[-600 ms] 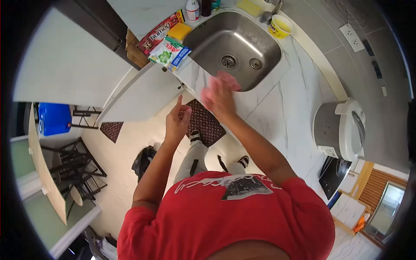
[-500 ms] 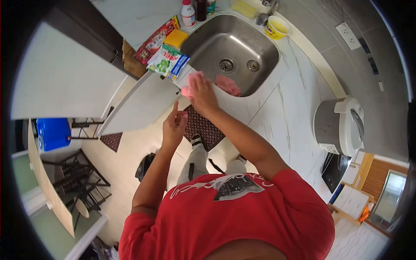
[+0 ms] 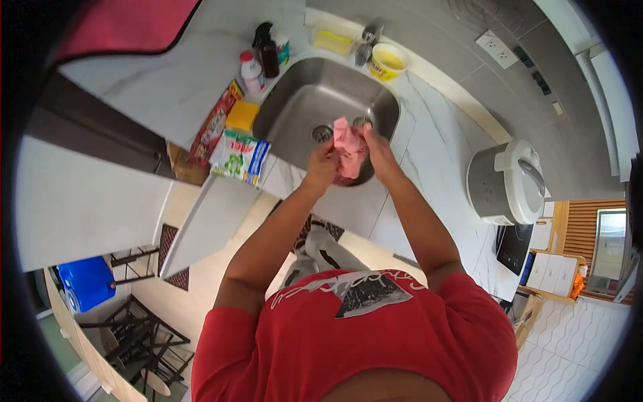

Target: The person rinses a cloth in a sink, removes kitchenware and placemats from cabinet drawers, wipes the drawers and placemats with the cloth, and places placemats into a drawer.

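Pink cloth (image 3: 349, 151): bunched up between the two hands, raised above the near part of the steel sink (image 3: 281, 114), with one end standing up higher than the fingers.
Left hand (image 3: 323, 166): mostly closed, with fingers curled and pinching the left edge of the pink cloth.
Right hand (image 3: 380, 151): half open, rather straight, laid against the right side of the same cloth; firmness of this hold not possible to tell.
Drain (image 3: 322, 133): visible in the sink bottom, just beyond the left hand.
Sink's near edge: showing a darker pink piece (image 3: 343, 181) below the hands, partly hidden by them.
Left of sink: yellow sponge (image 3: 242, 116) touching the red Downy packet (image 3: 216, 124), with the green, white and blue detergent sachet (image 3: 244, 157) lying nearer to the body.
Far left corner: white bottle with red cap (image 3: 252, 75) upright beside the dark spray bottle (image 3: 269, 59).
Behind sink: yellow container (image 3: 333, 41) near the faucet (image 3: 365, 52), and yellow tub (image 3: 388, 61) on the other side.
Right on counter: rice cooker (image 3: 506, 182) with lid down, well apart from the hands.
Below counter: white cabinet door (image 3: 207, 221) standing open.
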A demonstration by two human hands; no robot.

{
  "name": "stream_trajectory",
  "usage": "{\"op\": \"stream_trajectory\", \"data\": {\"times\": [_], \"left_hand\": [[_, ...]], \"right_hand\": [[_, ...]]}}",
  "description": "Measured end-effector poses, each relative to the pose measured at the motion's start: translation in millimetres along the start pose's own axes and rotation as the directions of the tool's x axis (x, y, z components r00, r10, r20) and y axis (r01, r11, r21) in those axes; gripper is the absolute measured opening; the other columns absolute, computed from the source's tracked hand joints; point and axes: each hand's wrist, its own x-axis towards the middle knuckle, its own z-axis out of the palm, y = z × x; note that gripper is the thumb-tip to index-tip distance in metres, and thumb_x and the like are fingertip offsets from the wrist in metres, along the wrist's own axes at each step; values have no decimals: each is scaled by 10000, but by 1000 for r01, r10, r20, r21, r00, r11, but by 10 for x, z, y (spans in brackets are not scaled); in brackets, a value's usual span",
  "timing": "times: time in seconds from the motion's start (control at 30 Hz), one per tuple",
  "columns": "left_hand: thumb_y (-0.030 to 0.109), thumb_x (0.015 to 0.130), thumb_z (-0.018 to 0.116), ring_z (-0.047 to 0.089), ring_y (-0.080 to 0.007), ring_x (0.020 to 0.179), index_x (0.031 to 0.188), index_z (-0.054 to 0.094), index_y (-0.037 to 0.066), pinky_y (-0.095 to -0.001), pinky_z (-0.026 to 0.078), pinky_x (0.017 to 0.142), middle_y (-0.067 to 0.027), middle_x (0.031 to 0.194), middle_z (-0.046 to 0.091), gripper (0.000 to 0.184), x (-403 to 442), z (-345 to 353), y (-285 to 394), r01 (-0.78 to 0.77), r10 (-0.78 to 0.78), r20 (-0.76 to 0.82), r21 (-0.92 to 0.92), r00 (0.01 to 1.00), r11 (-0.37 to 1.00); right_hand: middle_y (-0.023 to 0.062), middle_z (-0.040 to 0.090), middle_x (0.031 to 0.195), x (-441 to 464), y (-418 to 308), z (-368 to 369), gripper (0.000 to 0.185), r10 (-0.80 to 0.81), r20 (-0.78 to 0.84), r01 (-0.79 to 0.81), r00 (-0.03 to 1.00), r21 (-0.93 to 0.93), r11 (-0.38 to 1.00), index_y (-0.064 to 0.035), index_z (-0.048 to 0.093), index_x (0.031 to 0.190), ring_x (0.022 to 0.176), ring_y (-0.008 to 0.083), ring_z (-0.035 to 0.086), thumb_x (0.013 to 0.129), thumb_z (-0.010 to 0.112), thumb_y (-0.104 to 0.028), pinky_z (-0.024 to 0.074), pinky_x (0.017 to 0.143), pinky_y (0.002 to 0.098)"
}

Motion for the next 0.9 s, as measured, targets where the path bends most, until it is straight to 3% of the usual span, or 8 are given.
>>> {"op": "stream_trajectory", "data": {"times": [0.1, 0.2, 0.27, 0.5, 0.57, 0.73, 0.8, 0.9], "left_hand": [[106, 806, 547, 550, -114, 676, 997, 546, -37, -256, 450, 583, -90, 847, 614, 238, 544, -142, 73, 3, 61, -310, 201, 949, 980], [129, 839, 520, 537, -99, 735, 930, 616, -18, -250, 446, 620, -36, 857, 574, 198, 826, -104, 403, 126, -122, -192, 11, 974, 992], [112, 820, 522, 557, -135, 670, 929, 630, 4, -260, 451, 608, -45, 774, 587, 188, 1060, -162, 243, -275, 385, -259, 375, 886, 885], [169, 754, 583, 608, -245, 686, 895, 658, 95, -313, 477, 629, -136, 792, 612, 176, 1486, -393, 632, -163, 303, -18, 811, 953, 562], [171, 781, 578, 590, -210, 637, 925, 650, 84, -307, 456, 621, -111, 720, 597, 183, 1662, -479, 568, -272, 446, 71, 872, 892, 406], [228, 746, 616, 589, -274, 890, 1096, 562, 57, -317, 463, 744, -182, 971, 600, 393, 2032, -645, 287, -61, 186, -48, 840, 981, 539], [231, 686, 672, 575, -240, 952, 1148, 510, 22, -299, 453, 784, -161, 1001, 604, 532, 2028, -591, 221, 79, 23, -93, 929, 995, 362], [173, 647, 677, 592, -209, 812, 1034, 576, 8, -288, 462, 707, -125, 899, 627, 433, 2089, -578, 186, 44, -126, 20, 876, 992, 481]], "right_hand": [[46, 558, 951, 694, -50, -291, 327, 112, -153, -123, 982, -67, 990, -29, 549, 971, 918, 151, 518, 864, 483, -330, 415, 795, 284], [52, 568, 963, 1036, 94, -190, 309, 212, 19, -212, 977, 143, 967, -33, 557, 966, 889, 138, 525, 849, 516, -317, 430, 743, 289], [67, 573, 959, 1321, 126, -238, 304, 214, 37, -217, 976, 144, 965, -43, 548, 985, 817, 144, 536, 850, 518, -314, 442, 692, 308], [92, 601, 818, 2255, -147, -275, 316, 326, -109, -274, 939, 335, 902, -62, 470, 1017, 639, 173, 547, 866, 497, -339, 467, 586, 306], [110, 593, 687, 2406, -55, -273, 291, 236, -227, -188, 945, 215, 958, -39, 485, 1008, 526, 175, 548, 874, 484, -297, 456, 465, 292], [74, 544, 579, 2500, -97, -206, 202, 198, -334, -152, 922, 159, 976, -32, 503, 823, 410, 145, 475, 857, 512, -231, 390, 359, 266], [75, 542, 573, 2499, -164, -187, 190, 193, -364, -153, 911, 136, 979, -28, 510, 804, 412, 147, 479, 845, 520, -214, 392, 361, 267], [81, 543, 557, 2556, -148, -193, 182, 189, -398, -171, 898, 80, 982, -22, 530, 727, 421, 155, 502, 814, 532, -182, 403, 362, 274]]}}
